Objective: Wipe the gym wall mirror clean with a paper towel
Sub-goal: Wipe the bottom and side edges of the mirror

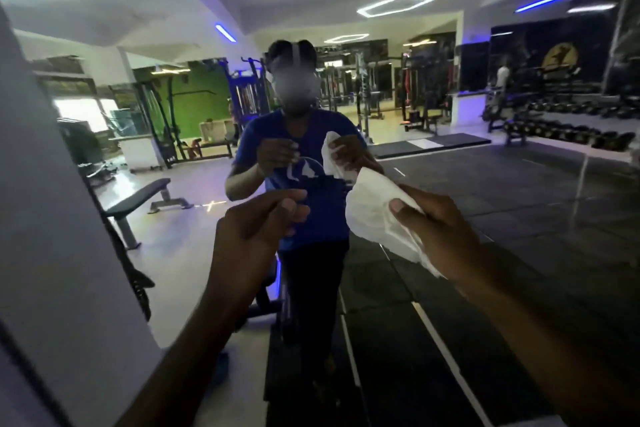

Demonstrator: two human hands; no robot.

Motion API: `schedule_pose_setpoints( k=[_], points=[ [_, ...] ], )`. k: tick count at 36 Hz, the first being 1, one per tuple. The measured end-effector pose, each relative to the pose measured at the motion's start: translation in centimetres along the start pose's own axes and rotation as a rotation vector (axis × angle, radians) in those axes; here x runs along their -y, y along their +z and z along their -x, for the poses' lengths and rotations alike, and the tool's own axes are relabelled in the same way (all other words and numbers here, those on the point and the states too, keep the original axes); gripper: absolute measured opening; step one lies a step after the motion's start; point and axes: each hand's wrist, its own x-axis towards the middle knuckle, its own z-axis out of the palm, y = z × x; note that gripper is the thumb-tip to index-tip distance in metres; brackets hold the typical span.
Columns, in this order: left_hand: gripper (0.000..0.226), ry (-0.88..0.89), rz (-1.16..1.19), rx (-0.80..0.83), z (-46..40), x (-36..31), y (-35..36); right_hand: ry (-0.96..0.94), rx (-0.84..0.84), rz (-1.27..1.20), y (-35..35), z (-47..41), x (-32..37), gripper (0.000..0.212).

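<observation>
While the right hand (440,232) pinches a crumpled white paper towel (377,218) (seemingly dry), the left hand (256,222) curls emptily before the mirror (519,184).

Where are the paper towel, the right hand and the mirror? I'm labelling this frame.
paper towel (375,215), head view, middle of the crumpled sheet
right hand (440,229), head view, back of the hand
mirror (519,204), head view, glass reflecting the dark floor
</observation>
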Motion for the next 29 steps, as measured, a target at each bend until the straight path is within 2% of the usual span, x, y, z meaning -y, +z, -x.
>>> schedule_pose_setpoints(
  k=[6,8,10,13,17,22,29],
  points=[
    [0.021,-0.041,0.103,0.142,1.5,2.2,12.4,0.209,-0.169,0.017,-8.1,2.9,-6.8,0.020],
    [0.023,-0.056,0.138,0.188,1.7,2.9,16.4,0.274,-0.184,0.023,-10.6,3.5,-9.0,0.018],
    [0.037,-0.056,0.169,0.247,2.0,3.6,20.8,0.335,-0.166,0.032,-13.4,4.1,-11.6,0.017],
    [0.031,-0.084,0.232,0.307,2.0,5.5,28.2,0.456,-0.163,0.063,-18.1,5.1,-16.5,0.008],
    [0.031,-0.161,0.274,0.333,2.2,7.7,37.8,0.581,-0.168,0.122,-24.2,6.3,-22.0,0.024],
    [0.024,-0.260,0.312,0.356,4.1,9.1,48.2,0.611,-0.241,0.115,-32.0,8.5,-27.6,0.017],
    [0.026,-0.436,0.310,0.409,7.4,9.8,60.1,0.696,-0.338,0.109,-40.6,10.8,-33.5,0.023]
  ],
)
